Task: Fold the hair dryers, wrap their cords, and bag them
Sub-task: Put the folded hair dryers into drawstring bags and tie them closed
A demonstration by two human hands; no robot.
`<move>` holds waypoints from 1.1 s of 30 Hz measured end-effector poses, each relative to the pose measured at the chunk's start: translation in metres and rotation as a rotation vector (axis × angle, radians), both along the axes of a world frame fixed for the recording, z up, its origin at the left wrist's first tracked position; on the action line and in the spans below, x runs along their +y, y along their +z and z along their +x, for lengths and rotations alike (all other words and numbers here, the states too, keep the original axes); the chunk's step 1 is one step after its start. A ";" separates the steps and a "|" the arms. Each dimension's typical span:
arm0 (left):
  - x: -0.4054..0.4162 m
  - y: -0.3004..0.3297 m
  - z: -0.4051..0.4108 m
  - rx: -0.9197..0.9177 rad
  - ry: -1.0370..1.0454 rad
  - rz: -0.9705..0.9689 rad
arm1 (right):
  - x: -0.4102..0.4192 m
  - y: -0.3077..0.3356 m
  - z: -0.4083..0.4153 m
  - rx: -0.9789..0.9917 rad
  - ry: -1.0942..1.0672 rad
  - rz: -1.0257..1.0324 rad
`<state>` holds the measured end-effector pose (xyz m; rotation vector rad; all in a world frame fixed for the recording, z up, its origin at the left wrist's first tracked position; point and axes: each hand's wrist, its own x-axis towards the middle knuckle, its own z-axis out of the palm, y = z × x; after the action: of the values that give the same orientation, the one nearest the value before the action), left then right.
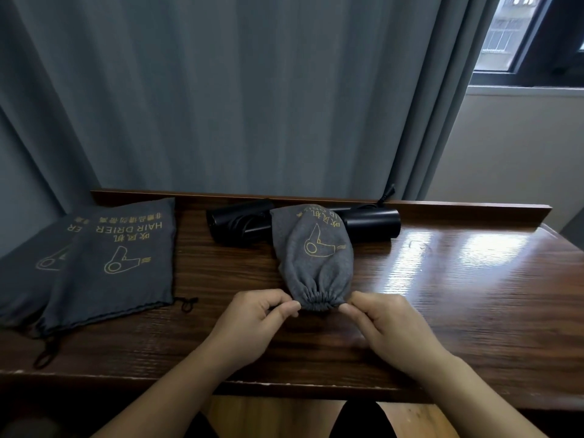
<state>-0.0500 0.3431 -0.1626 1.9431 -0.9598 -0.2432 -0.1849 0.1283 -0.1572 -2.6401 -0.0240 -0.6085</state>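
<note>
A filled grey drawstring bag [313, 254] with a yellow hair-dryer print lies in the middle of the dark wooden table [442, 279], its gathered mouth pointing toward me. My left hand [252, 320] pinches the left end of the cinched mouth and my right hand [392, 324] pinches the right end. Behind the bag lie two black hair dryers: one [237, 224] at the left with its cord bunched against it, and one [371, 224] at the right, partly hidden by the bag.
Two flat, empty grey bags [117, 263] overlap at the table's left end, their black drawstrings [186, 303] trailing toward the front edge. A raised wooden lip [458, 206] runs along the table's back. Grey curtains hang behind, with a window at the upper right.
</note>
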 end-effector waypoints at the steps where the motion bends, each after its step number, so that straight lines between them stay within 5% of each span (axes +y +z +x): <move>1: -0.001 0.000 0.003 -0.027 0.004 -0.002 | -0.002 0.001 0.000 -0.017 0.011 -0.027; 9: 0.000 -0.001 0.012 -0.114 0.021 0.030 | -0.015 -0.007 0.002 -0.054 -0.041 -0.074; 17: 0.010 -0.005 0.000 -0.154 -0.066 0.221 | 0.004 -0.012 -0.015 0.097 -0.144 0.200; 24: 0.005 -0.010 -0.019 -0.510 0.110 0.318 | 0.032 -0.017 -0.027 0.136 -0.205 0.357; 25: 0.003 -0.005 -0.023 -0.471 0.115 0.339 | 0.036 -0.019 -0.027 0.129 -0.211 0.314; 27: -0.001 0.005 -0.031 -0.108 0.056 0.337 | 0.042 -0.020 -0.025 0.110 -0.207 0.216; 29: -0.007 0.010 -0.035 0.298 0.028 0.205 | 0.052 -0.016 -0.025 0.079 -0.194 0.114; 33: -0.017 0.009 -0.044 0.709 0.077 -0.056 | 0.072 -0.013 -0.025 -0.021 -0.128 -0.070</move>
<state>-0.0942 0.3262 -0.1535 1.6452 -0.4136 -0.7874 -0.2103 0.2000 -0.1699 -2.7182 0.1206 -0.6896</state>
